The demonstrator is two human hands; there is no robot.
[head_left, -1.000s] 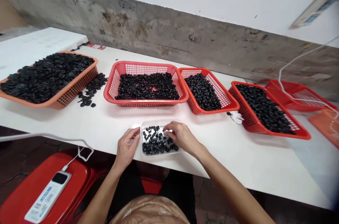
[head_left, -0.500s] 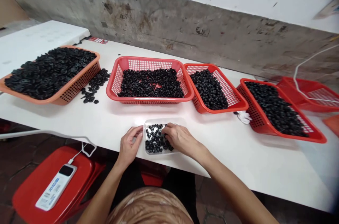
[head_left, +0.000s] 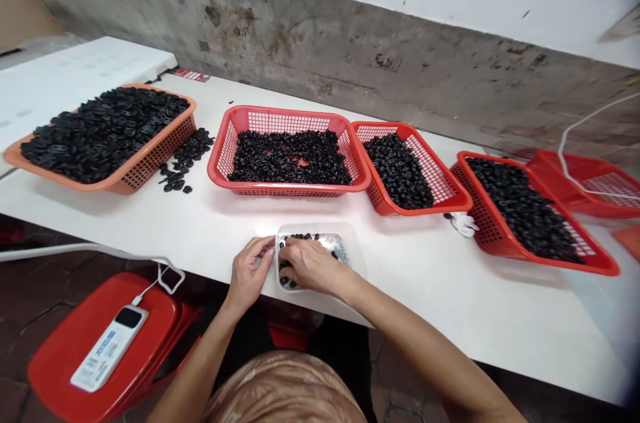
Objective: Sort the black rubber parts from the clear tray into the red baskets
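Observation:
A shallow translucent plastic tray [head_left: 311, 227] stands near the table's front edge, holding small black rings and plugs [head_left: 288, 282]. Tiny silvery pieces [head_left: 342, 253] lie in its right part. At the tray's left wall, my left hand [head_left: 250, 273] pinches the rim between thumb and fingers. My right hand [head_left: 311, 265] reaches into the tray from the right, fingers curled down among the black parts. Its fingertips are partly hidden, so anything between them cannot be made out.
Behind the tray are a pink-red basket [head_left: 289, 189], a red basket [head_left: 425, 211] and another red basket [head_left: 537, 256], all with black parts. An orange basket [head_left: 127, 179] is heaped at left, loose black pieces [head_left: 176, 177] beside it. A power bank [head_left: 107, 349] lies on a red stool [head_left: 65, 359].
My right hand has moved left across the tray and now covers much of the black parts. More silvery pieces show at right. My left hand stays at the tray's left edge.

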